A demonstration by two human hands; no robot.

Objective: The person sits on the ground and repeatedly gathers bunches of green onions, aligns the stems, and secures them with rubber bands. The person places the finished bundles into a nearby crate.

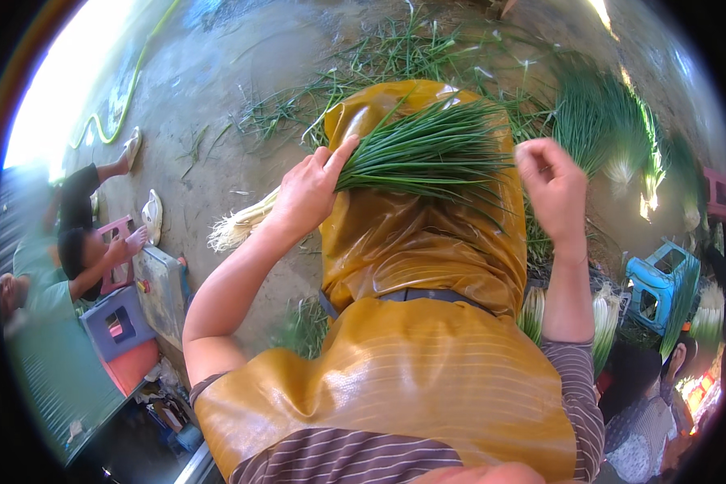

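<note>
Across my lap lies a bunch of green onions (429, 151), its white roots pointing left and its leaf tips right. My left hand (311, 187) is closed around the bunch where the pale stems turn green. Just past the leaf tips, my right hand (550, 181) is raised with its fingers curled and thumb near the fingertips. Whether anything thin is pinched there cannot be made out. A yellow-brown waterproof apron (417, 254) covers my chest and lap beneath the bunch.
Loose onion leaves (399, 54) litter the wet floor ahead. More green onion bunches (587, 121) lie at right, near a blue plastic stool (659, 284). At left, one person (54, 260) sits beside a platform scale (160, 290); another person (641, 411) is at lower right. A hose (130, 91) crosses the floor.
</note>
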